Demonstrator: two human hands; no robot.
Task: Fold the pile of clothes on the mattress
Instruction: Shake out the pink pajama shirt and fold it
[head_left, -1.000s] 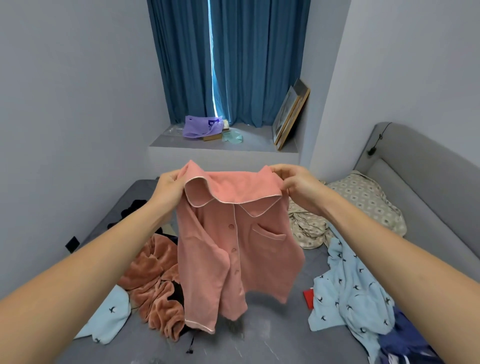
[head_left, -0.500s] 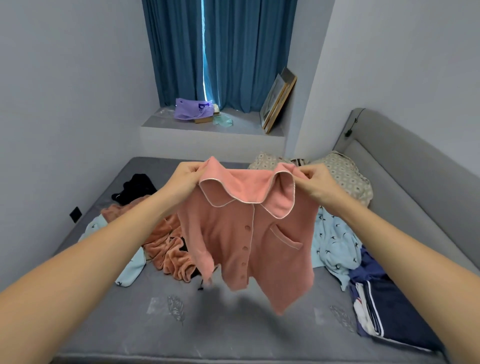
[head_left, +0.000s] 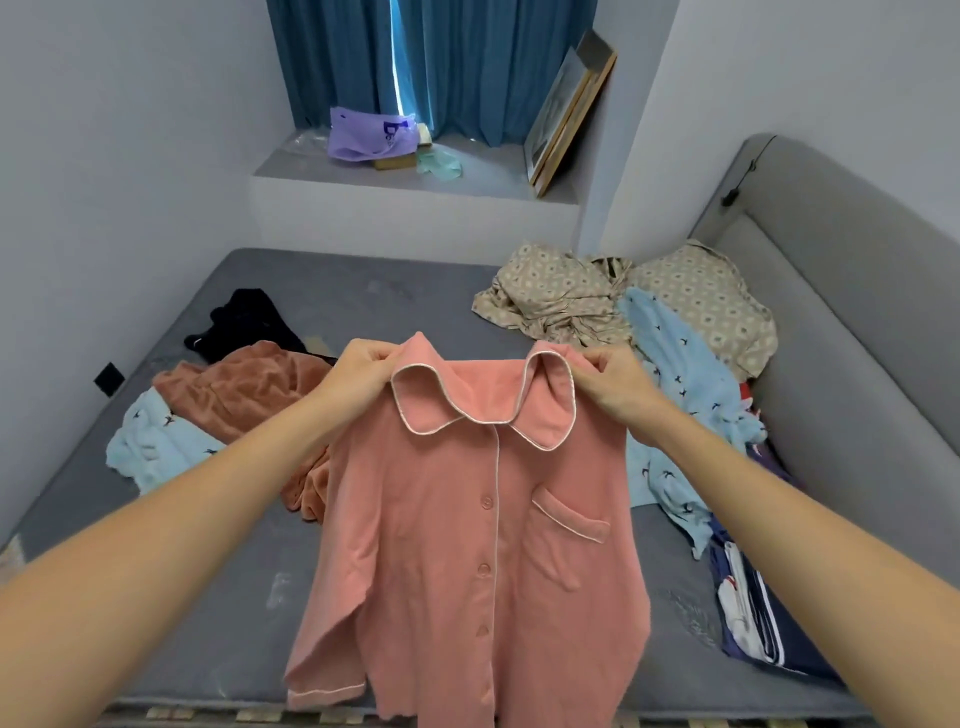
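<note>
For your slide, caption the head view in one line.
Both hands, left and right, hold a pink shirt by its shoulders over the mattress.

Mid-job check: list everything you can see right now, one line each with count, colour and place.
pyjama shirt: 1, pink with white piping, held up by the shoulders over the mattress
mattress: 1, grey, under everything
fleece garment: 1, rust brown, left side
black garment: 1, far left
bird-print garments: 2 patches, light blue, left and right
patterned garment: 1 heap, beige, far right
navy garment: 1, near right edge
curtain: blue, window
purple bag: 1, ledge
picture frames: leaning, ledge corner
left hand: grips shirt shoulder
right hand: grips other shoulder
</note>
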